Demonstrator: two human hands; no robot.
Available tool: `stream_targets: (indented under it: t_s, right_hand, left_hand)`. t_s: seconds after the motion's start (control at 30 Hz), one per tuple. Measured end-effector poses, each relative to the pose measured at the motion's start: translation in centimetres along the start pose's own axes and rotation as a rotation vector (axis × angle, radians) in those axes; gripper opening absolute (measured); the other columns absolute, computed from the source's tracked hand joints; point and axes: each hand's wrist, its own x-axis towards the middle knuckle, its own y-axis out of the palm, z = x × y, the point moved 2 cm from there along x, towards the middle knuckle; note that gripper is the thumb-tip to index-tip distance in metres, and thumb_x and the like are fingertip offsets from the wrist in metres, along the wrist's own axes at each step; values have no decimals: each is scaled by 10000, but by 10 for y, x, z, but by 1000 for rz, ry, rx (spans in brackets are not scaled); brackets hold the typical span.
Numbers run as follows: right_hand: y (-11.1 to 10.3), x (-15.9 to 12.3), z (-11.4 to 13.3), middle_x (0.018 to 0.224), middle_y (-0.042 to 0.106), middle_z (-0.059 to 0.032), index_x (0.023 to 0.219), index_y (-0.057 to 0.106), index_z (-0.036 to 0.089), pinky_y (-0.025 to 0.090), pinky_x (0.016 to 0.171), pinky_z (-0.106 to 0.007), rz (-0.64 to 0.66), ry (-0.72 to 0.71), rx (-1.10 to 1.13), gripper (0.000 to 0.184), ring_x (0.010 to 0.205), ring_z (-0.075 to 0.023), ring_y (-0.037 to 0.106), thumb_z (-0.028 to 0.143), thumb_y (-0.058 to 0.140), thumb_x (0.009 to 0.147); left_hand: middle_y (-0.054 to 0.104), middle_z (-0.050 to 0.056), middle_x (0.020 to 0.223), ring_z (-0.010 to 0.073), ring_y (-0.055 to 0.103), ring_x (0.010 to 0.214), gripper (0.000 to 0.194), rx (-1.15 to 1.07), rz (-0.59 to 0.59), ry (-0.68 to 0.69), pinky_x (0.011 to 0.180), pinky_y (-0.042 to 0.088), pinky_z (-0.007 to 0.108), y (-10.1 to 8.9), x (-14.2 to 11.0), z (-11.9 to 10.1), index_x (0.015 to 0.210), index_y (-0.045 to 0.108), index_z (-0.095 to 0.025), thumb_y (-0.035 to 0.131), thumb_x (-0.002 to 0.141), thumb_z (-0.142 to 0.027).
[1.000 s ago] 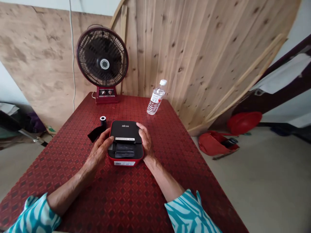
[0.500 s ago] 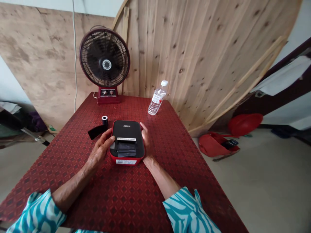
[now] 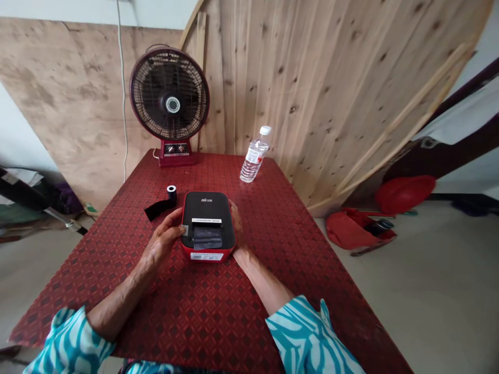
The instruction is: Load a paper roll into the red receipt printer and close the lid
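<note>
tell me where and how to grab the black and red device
Likely grip the black and red device by its opposite side walls, coming from left and right: it is boxy, its flat top shows no handle, and the left hand and right hand flank it so.

Forearms point(image 3: 123, 293) angled inward, left fingers point(image 3: 170, 220) bent

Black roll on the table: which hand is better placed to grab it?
Probably the left hand: it's at the left of the device, nearer the roll; the right hand is at its right.
</note>
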Motion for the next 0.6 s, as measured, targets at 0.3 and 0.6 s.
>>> stream_targets:
  t_s: [0.3,0.6]
  right_hand:
    - [2,-1,-1,1252,626,-30,1155,597,283,396,1047,-452,-19,35,68,404,1196,-263,523,534,456,871]
    - [3,-2,2,1244,631,-31,1142,610,287,376,1068,-465,-49,46,52,413,1206,-249,523,546,446,865]
  left_hand:
    - [654,78,1218,309,563,1158,657,29,0,10,928,448,405,-3,7,5,1292,547,-204,656,647,-266]
    - [657,78,1198,314,547,1176,649,71,0,-8,939,450,407,-3,11,0,1214,584,-206,654,570,-242]
